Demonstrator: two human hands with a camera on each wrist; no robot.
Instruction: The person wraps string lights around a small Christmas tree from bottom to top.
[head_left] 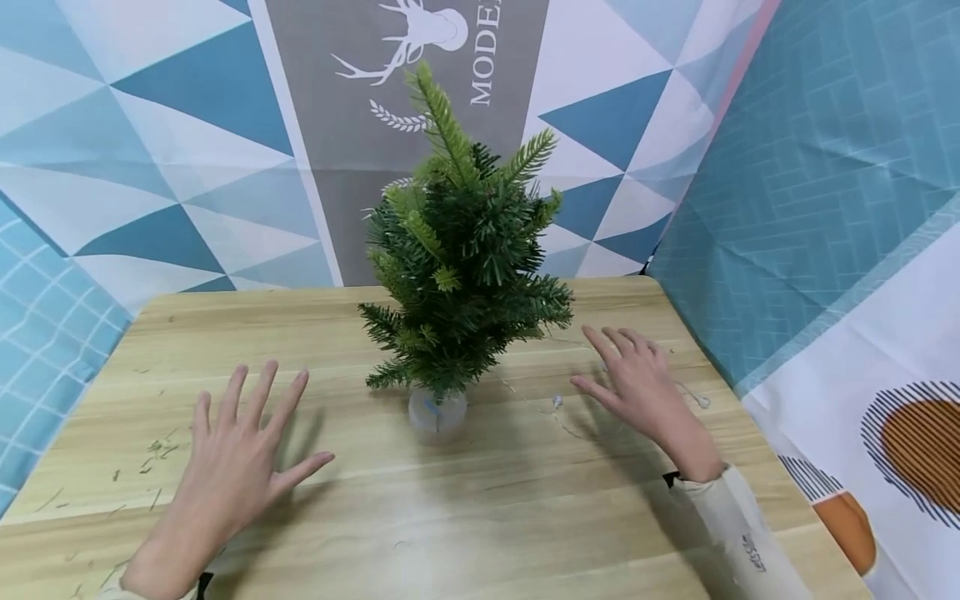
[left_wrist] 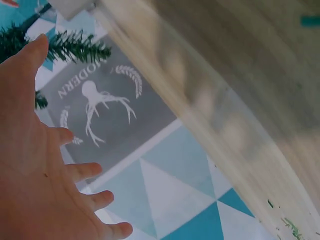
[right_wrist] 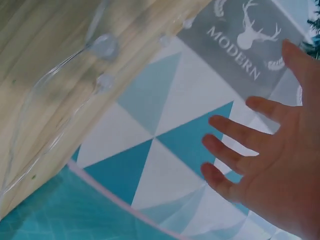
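Note:
A small artificial Christmas tree (head_left: 465, 258) stands upright in a whitish translucent round base (head_left: 437, 417) on the wooden table. To its left, my left hand (head_left: 236, 462) has its fingers spread and holds nothing. On the other side, my right hand (head_left: 637, 383) is likewise spread, with nothing in it. Beneath and around the right hand runs a thin clear wire with small round clear beads (head_left: 557, 402); in the right wrist view, one bead (right_wrist: 105, 46) lies on the wood. Neither hand appears to touch the tree; in the left wrist view a branch (left_wrist: 80, 46) shows beyond the thumb.
Loose green needle bits (head_left: 161, 448) are scattered over the left of the wooden table (head_left: 420, 533). Behind the table hangs a patterned cloth (head_left: 202, 142) with a deer print. More cloth (head_left: 840, 208) hangs along the right edge.

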